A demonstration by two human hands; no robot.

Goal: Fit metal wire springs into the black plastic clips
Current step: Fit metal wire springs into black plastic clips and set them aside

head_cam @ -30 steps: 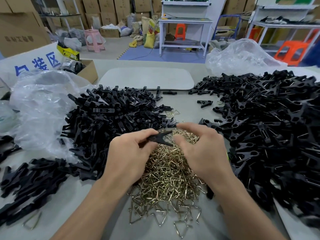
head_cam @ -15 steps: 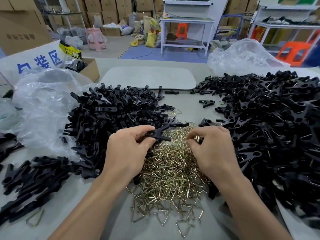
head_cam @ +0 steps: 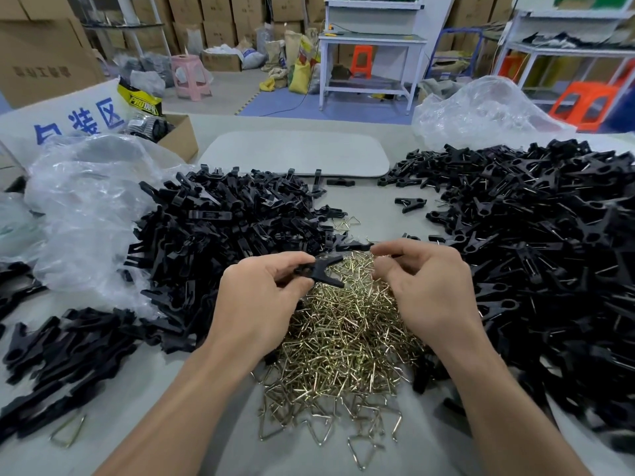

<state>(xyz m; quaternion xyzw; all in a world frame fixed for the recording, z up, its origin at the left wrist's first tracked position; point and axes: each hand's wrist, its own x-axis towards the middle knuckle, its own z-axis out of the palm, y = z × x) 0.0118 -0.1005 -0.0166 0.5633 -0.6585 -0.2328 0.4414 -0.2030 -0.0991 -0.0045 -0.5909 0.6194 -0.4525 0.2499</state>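
Black clip (head_cam: 321,269) pinched in left hand (head_cam: 264,297), right hand (head_cam: 426,286) fingers curled, spring pile (head_cam: 343,345) beneath

A second ago the two hands met over the heap of brass-coloured triangular wire springs (head_cam: 347,334), both pinching the forked black plastic clip (head_cam: 321,271). Now they are apart: the right hand (head_cam: 426,290) has let go of the clip and drawn off to the right, its thumb and forefinger curled together just above the springs; whether they hold a spring cannot be told. The left hand (head_cam: 264,300) alone grips the clip, whose forked end now stands bare, pointing right.
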